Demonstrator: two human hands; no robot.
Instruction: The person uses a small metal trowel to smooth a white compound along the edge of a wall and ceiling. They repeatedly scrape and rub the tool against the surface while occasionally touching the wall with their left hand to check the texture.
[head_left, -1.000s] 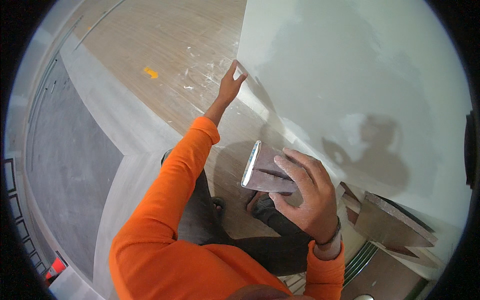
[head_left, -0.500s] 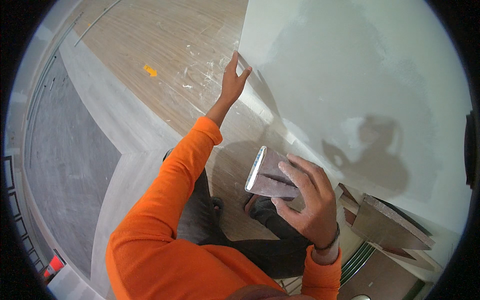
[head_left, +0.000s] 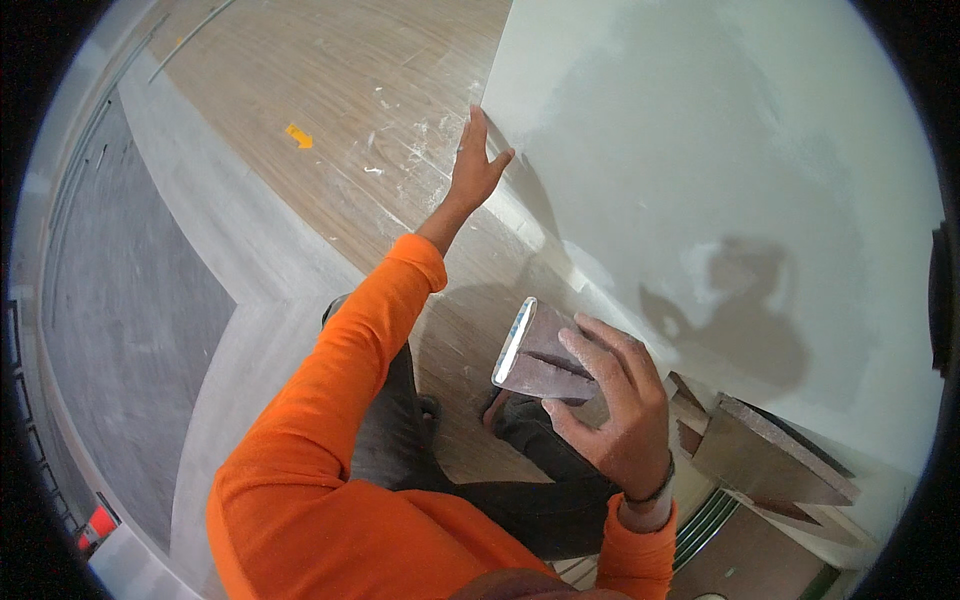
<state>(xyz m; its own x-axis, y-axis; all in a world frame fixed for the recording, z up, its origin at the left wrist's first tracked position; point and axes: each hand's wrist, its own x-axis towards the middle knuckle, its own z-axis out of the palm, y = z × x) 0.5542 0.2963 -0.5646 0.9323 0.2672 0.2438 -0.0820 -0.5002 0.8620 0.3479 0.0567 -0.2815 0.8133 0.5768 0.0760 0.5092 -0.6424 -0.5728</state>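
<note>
My right hand (head_left: pixel 622 410) grips a dusty sanding block (head_left: pixel 545 358) wrapped in brownish sandpaper, its thumb below and its fingers over the top. A dark slit runs along the wrapped paper, and a white end faces left. Farther ahead, my left hand (head_left: pixel 477 170) reaches out with straight fingers and the thumb apart, nothing in it. Its fingertips are beside the edge of the pale wall (head_left: pixel 680 130); whether they touch it I cannot tell. The wall bears a large greyish smoothed patch, with my shadow on it.
White dust and flecks lie on the wood-look floor (head_left: pixel 370 90) along the wall's foot. An orange arrow (head_left: pixel 299 136) is on that floor. Brown boards (head_left: pixel 770 455) lean by the wall at lower right. A grey floor area (head_left: pixel 140 300) spans the left.
My left hand has shifted slightly right, its thumb spreading a little more toward the wall. The right hand keeps its hold on the sanding block, nearly in place.
</note>
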